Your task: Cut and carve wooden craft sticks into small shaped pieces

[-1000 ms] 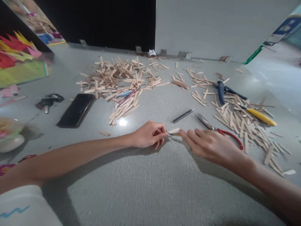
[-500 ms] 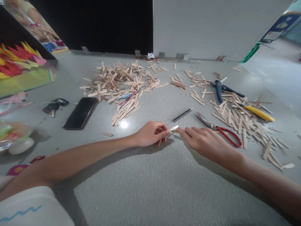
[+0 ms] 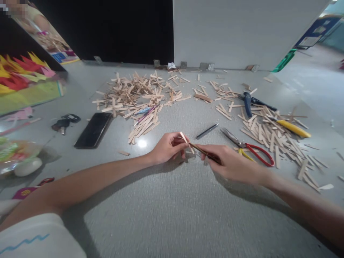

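Observation:
My left hand [image 3: 172,147] pinches a pale wooden craft stick [image 3: 183,136] between thumb and fingertips, just above the table. The stick slants, its upper end rising past the fingers. My right hand [image 3: 228,161] is closed around a slender dark tool [image 3: 205,153] with a brassy sheen, its exact kind unclear. The tool's tip touches or nearly touches the stick beside my left fingertips. Just beyond the hands lies a dark pen [image 3: 207,131]. Pliers [image 3: 242,144] with one red and one yellow handle rest past my right hand, which partly covers the yellow handle.
A heap of wooden sticks [image 3: 131,87] spreads at the back left, another pile [image 3: 268,138] at the right. Around them are blue-handled cutters [image 3: 247,104], a yellow-handled tool [image 3: 294,128], a phone [image 3: 94,129] and keys [image 3: 63,124]. Upright panels [image 3: 242,32] border the back.
My right hand has turned and now grips the dark tool more visibly, its tip at the stick. The stick in my left hand has tilted from nearly flat to steeply slanted.

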Motion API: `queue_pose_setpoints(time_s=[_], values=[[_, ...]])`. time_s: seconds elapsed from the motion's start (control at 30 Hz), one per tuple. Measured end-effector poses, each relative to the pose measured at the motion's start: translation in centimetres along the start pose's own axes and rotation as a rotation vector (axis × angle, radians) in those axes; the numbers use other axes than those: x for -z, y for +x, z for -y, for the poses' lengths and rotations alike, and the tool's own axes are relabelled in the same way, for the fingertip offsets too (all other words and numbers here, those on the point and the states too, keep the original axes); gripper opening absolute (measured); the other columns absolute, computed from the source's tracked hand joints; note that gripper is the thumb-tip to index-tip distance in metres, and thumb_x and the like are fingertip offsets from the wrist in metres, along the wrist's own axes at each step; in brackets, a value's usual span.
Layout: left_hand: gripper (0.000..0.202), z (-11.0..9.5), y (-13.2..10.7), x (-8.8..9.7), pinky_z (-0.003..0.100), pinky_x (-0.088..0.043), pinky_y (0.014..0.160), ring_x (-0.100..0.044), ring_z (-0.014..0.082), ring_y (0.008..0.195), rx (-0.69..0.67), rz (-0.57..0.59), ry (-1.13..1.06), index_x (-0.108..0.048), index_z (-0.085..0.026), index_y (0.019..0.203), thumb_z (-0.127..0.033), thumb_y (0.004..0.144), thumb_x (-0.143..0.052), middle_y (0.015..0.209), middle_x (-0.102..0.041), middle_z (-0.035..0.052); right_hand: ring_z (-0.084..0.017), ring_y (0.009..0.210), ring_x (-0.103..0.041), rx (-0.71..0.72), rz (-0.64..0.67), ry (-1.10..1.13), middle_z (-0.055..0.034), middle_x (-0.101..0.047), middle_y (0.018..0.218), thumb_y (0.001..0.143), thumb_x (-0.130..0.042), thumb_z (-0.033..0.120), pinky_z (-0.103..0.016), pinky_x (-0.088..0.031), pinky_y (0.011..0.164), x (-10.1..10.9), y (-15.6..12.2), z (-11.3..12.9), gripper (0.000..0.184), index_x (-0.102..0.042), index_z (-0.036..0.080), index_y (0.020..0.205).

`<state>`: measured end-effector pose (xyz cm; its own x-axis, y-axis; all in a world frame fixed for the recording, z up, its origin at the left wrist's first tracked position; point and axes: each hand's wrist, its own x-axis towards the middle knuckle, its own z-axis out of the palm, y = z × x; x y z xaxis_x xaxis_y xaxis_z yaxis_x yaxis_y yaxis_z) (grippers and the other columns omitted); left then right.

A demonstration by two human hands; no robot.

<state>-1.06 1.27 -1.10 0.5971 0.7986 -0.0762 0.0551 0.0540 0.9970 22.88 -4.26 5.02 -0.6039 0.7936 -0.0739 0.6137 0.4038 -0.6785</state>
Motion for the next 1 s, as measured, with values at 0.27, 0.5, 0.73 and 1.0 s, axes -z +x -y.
queue_pose_setpoints(time_s=[0.27, 0.5, 0.73, 1.0], values=[[0.051, 0.6, 0.2, 0.3, 0.018, -0.042, 0.042, -0.058, 0.0085, 0.050, -0.070, -0.054, -0.022, -0.074, -0.011, 0.118, -0.058, 0.096, -0.073, 0.076, -0.068, 0.0009, -0.016, 0.081, -0.072, -0.161, 0.208, 0.663, -0.0042, -0.065, 0.100, 0.107, -0.046, 0.023, -0.032, -0.063, 0.076, -1.2, 0.4, -1.4, 0.060, -0.038, 0.025, 0.167], [0.059, 0.8, -0.1, 0.1, 0.019, -0.043, 0.043, -0.061, 0.0083, 0.047, -0.055, -0.032, 0.084, -0.063, -0.011, 0.141, -0.058, 0.107, -0.056, 0.090, -0.074, 0.0060, -0.008, 0.054, -0.046, -0.250, 0.102, 0.710, -0.0034, -0.068, 0.092, 0.108, -0.052, 0.034, -0.021, -0.040, 0.047, -1.5, 0.4, -1.2, 0.045, -0.055, 0.019, 0.150], [0.070, 0.9, -0.4, -0.2, 0.019, -0.042, 0.046, -0.053, 0.0072, 0.043, -0.075, -0.017, 0.194, -0.039, -0.008, 0.158, -0.052, 0.106, -0.056, 0.084, -0.075, 0.0035, -0.009, 0.060, -0.049, -0.217, 0.113, 0.540, -0.0007, -0.063, 0.087, 0.101, -0.049, 0.020, -0.023, -0.038, 0.052, -0.7, 0.5, -0.1, 0.025, -0.065, 0.016, 0.119], [0.061, 0.7, -0.7, -0.5, 0.020, -0.041, 0.048, -0.049, 0.0082, 0.044, -0.126, -0.035, 0.342, -0.038, -0.010, 0.152, -0.046, 0.105, -0.052, 0.076, -0.071, -0.0018, -0.008, 0.046, -0.051, -0.302, -0.004, 0.449, -0.0018, -0.073, 0.082, 0.104, -0.047, 0.028, -0.025, -0.041, 0.049, -1.5, -0.1, 0.2, 0.019, -0.062, 0.019, 0.099]])
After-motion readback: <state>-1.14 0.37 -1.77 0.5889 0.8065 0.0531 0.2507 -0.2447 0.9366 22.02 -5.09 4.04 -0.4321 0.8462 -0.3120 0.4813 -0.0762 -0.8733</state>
